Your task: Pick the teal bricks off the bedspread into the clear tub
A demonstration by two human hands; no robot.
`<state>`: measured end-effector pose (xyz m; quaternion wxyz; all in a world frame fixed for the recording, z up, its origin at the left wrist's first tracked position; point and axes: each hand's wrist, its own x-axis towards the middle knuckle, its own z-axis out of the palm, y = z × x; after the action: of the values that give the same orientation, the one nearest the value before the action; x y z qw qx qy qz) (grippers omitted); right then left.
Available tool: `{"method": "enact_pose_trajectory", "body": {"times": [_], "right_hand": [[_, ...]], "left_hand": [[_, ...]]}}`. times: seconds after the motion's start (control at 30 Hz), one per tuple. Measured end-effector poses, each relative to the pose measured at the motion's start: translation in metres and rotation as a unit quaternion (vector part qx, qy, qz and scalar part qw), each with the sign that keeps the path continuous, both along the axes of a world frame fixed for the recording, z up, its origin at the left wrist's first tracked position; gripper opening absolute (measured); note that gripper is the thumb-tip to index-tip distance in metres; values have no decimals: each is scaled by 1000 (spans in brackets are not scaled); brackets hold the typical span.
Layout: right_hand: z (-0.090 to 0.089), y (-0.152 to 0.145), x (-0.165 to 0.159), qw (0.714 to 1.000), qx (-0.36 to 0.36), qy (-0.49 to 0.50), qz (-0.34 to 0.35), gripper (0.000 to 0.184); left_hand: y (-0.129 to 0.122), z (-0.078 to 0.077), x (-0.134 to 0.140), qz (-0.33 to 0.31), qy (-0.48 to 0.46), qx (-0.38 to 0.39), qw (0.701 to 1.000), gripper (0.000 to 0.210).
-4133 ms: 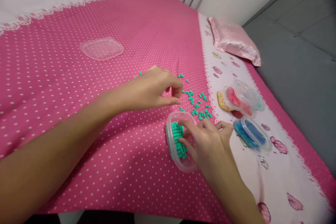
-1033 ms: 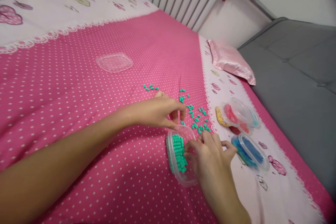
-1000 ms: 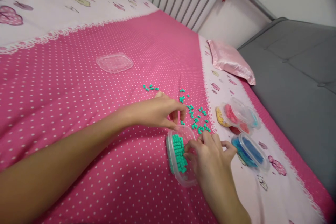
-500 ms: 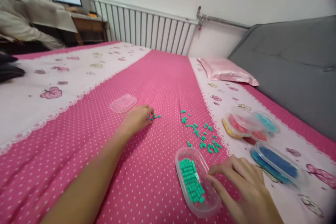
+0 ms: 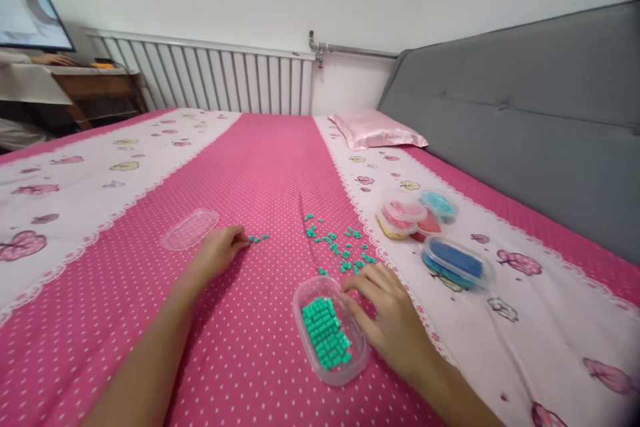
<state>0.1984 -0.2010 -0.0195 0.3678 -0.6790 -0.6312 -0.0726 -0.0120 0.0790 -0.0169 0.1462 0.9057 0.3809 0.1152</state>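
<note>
My left hand (image 5: pixel 223 250) rests low on the bed, thumb and fingers pressed together beside a few small green pieces (image 5: pixel 258 239). Whatever is between its fingertips is hidden. My right hand (image 5: pixel 387 310) has its thumb and fingers closed at the right rim of a clear plastic container (image 5: pixel 345 377). Inside that container, small green cylinder-shaped pieces (image 5: pixel 327 333) lie packed in rows, mostly toward its left side. More loose green pieces (image 5: pixel 345 247) are scattered on the cover beyond it. Left of my left hand lies a clear lid (image 5: pixel 190 229).
Clear tubs with pink, yellow and red contents (image 5: pixel 403 213) stand to the right, near a turquoise tub (image 5: pixel 439 203) and a blue tub (image 5: pixel 457 263). A pink pillow (image 5: pixel 377 128) lies by the grey headboard (image 5: pixel 500 107). Someone's hand (image 5: pixel 60 60) is at a desk.
The view has swung right and tilted up, so the bed's contents appear farther left. My left hand remains by the small green group, my right hand at the container's rim.
</note>
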Motion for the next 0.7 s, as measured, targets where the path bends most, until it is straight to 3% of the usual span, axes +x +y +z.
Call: {"method": "enact_pose_trajectory", "body": {"times": [0.1,0.23,0.33,0.43,0.7], "right_hand": [[6,0,-3,1000,-6,25,10,12],[14,3,-13,996,-3,69,52,18],[15,5,-18,994,-9,94,56,18],[10,6,-17,995,-33,90,36,11],[8,8,-16,993,-84,85,25,12]], "left_hand": [[-11,13,3,-35,-34,-16,999,20],[-55,28,18,-148,-81,-81,982,20],[-96,30,33,-244,-111,-113,957,18],[-121,25,45,-340,-160,-83,923,13],[-125,13,53,-356,-207,-48,910,14]]}}
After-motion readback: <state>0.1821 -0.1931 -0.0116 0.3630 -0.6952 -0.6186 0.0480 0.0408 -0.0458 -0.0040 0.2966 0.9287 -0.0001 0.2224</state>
